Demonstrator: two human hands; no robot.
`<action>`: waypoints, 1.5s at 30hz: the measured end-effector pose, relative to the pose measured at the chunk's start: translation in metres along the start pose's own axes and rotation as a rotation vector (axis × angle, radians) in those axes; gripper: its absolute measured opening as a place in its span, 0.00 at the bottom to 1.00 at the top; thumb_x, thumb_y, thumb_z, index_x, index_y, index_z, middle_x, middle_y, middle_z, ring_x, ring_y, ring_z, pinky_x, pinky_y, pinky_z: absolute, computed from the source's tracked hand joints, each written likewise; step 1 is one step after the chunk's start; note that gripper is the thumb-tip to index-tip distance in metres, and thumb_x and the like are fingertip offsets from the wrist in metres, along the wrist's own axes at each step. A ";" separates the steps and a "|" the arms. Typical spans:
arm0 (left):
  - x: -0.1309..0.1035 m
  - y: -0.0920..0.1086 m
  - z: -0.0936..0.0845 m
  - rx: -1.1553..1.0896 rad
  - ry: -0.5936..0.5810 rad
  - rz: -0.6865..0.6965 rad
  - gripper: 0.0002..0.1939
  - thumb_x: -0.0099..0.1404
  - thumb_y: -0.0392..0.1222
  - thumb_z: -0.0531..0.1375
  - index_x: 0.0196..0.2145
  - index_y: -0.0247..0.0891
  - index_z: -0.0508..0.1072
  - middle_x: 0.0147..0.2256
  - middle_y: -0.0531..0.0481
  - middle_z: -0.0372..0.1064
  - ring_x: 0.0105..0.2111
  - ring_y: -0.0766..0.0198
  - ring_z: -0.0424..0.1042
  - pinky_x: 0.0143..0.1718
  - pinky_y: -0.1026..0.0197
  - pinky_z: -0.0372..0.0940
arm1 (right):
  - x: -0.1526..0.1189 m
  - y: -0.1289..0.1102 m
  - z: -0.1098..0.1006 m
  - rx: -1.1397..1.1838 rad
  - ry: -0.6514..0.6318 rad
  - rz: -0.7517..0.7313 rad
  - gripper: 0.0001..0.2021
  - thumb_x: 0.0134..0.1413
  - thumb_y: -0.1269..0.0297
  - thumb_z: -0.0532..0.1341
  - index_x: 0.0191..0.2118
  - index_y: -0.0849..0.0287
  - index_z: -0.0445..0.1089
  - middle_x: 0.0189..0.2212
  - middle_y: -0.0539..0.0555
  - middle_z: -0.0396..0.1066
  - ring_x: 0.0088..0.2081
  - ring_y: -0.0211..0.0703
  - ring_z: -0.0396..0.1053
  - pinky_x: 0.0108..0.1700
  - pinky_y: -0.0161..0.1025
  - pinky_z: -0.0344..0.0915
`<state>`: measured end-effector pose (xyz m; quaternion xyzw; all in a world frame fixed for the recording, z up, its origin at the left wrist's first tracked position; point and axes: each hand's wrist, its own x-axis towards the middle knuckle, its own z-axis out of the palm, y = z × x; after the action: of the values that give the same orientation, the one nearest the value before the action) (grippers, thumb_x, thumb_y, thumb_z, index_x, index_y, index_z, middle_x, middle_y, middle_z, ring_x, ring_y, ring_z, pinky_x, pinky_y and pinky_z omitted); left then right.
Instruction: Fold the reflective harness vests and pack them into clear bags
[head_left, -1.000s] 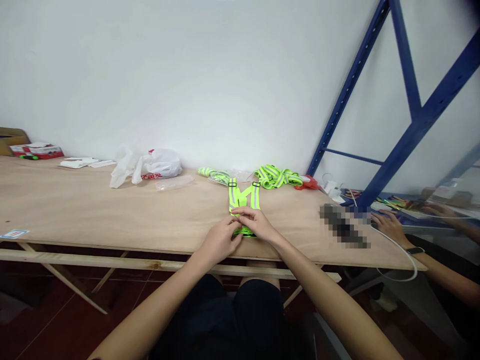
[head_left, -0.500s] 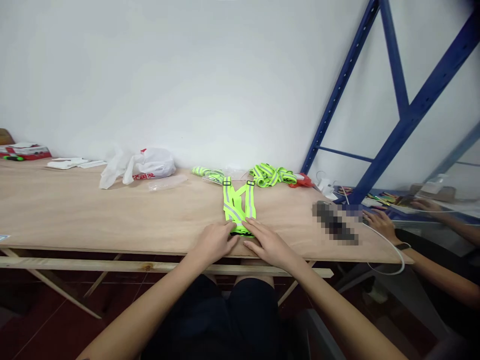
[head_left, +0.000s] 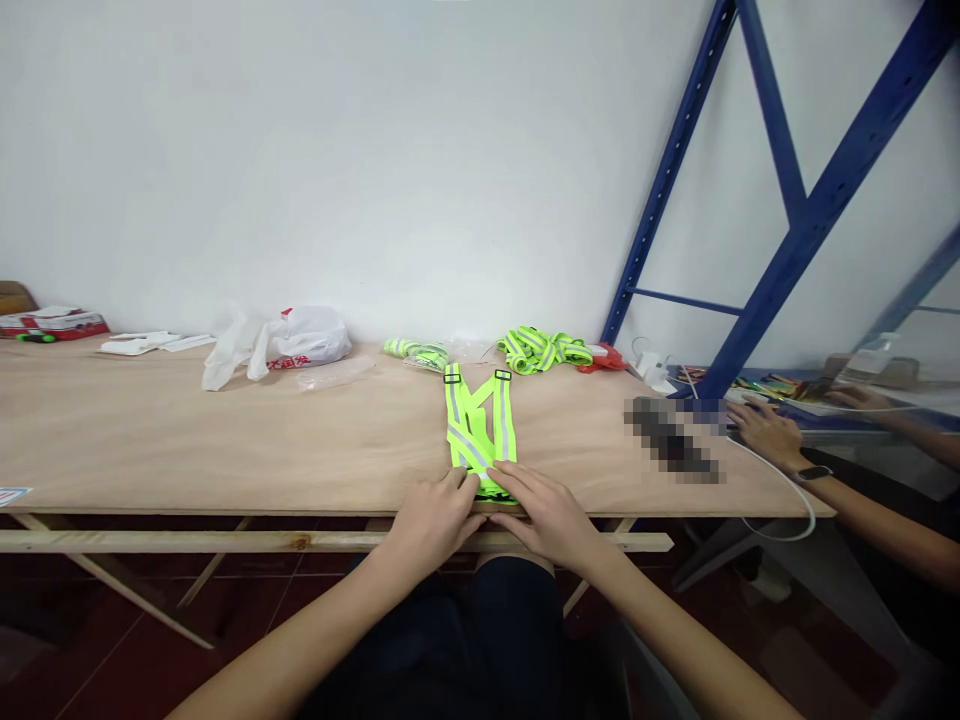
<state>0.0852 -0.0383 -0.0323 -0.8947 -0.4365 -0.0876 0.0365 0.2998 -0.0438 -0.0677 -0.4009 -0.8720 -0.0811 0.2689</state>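
A fluorescent yellow-green reflective vest (head_left: 503,425), made of straps with grey stripes and black buckles, lies lengthwise on the wooden table in front of me. Its buckled straps point to the wall, and its folded near end sits at the table's front edge. My left hand (head_left: 435,512) pinches the left side of that near end, fingers on top and thumb lower at the edge. On the right side, my right hand (head_left: 551,515) does the same with its fingers bent over the fabric. The fingers hide part of the folded end.
Behind the vest lie a bundled reflective vest (head_left: 544,350) and a bagged one (head_left: 416,352). A white plastic bag (head_left: 311,335) stands left of them. To the right are a pixelated dark object (head_left: 671,440), a white cable (head_left: 780,480), a blue rack (head_left: 765,270) and another person's hand (head_left: 769,435).
Both hands have drawn the vest a little toward me, so its near end now sits at the table edge. The view has shifted slightly.
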 end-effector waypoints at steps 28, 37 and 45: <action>0.035 -0.031 -0.021 0.027 0.071 0.209 0.14 0.72 0.42 0.51 0.39 0.37 0.75 0.35 0.42 0.77 0.36 0.52 0.76 0.35 0.57 0.67 | 0.029 0.018 -0.007 0.095 0.009 0.092 0.15 0.68 0.64 0.51 0.54 0.57 0.69 0.47 0.59 0.77 0.46 0.48 0.76 0.46 0.42 0.72; 0.085 -0.048 0.003 0.003 0.083 0.163 0.16 0.73 0.38 0.47 0.39 0.34 0.74 0.40 0.39 0.69 0.42 0.52 0.69 0.46 0.52 0.64 | 0.059 0.053 0.014 0.101 -0.076 0.234 0.17 0.71 0.63 0.48 0.37 0.58 0.73 0.35 0.56 0.72 0.40 0.45 0.71 0.46 0.41 0.68; 0.085 -0.049 0.015 -0.025 0.079 0.131 0.16 0.74 0.39 0.46 0.41 0.33 0.72 0.42 0.40 0.69 0.43 0.53 0.70 0.48 0.52 0.64 | 0.057 0.047 0.015 -0.101 -0.066 0.254 0.14 0.69 0.62 0.53 0.50 0.58 0.74 0.45 0.60 0.70 0.47 0.49 0.69 0.52 0.45 0.66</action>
<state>0.0995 0.0595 -0.0312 -0.9175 -0.3741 -0.1258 0.0485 0.2983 0.0298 -0.0537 -0.5235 -0.8175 -0.0769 0.2274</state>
